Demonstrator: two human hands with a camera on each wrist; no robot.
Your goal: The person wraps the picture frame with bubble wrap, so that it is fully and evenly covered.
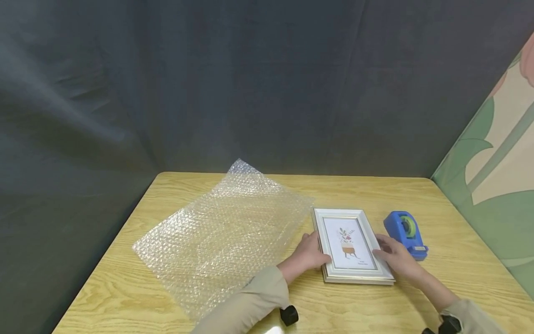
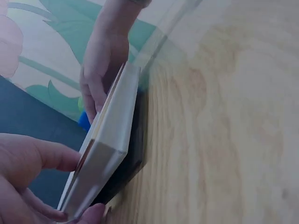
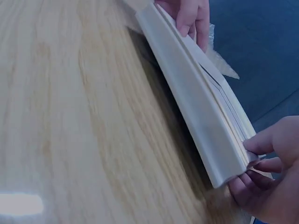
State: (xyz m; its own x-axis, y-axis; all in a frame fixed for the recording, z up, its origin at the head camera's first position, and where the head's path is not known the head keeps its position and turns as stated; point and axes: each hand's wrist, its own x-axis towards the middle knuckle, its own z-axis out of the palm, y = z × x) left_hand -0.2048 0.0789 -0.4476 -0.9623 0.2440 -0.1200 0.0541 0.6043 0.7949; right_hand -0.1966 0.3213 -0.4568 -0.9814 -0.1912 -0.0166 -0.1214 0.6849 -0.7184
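Both hands hold a white picture frame point(image 1: 369, 276) with a thin gold line and a print of a potted plant in it. My left hand point(image 1: 308, 253) grips its left side, thumb over the front edge. On the opposite side my right hand point(image 1: 398, 260) grips it, thumb on top and fingers curled beneath, as the right wrist view shows with the picture frame point(image 3: 187, 93). In the left wrist view a dark shadow lies under the picture frame point(image 2: 112, 126), which is raised off the wood. A sheet of bubble wrap point(image 1: 225, 227) lies flat just left of the left hand.
A blue tape dispenser point(image 1: 406, 234) with a green roll stands right of the picture frame, close behind the right hand. The wooden table point(image 1: 450, 222) ends at a dark curtain point(image 1: 267, 88) at the back. A floral-patterned wall point(image 1: 500, 176) borders the right side.
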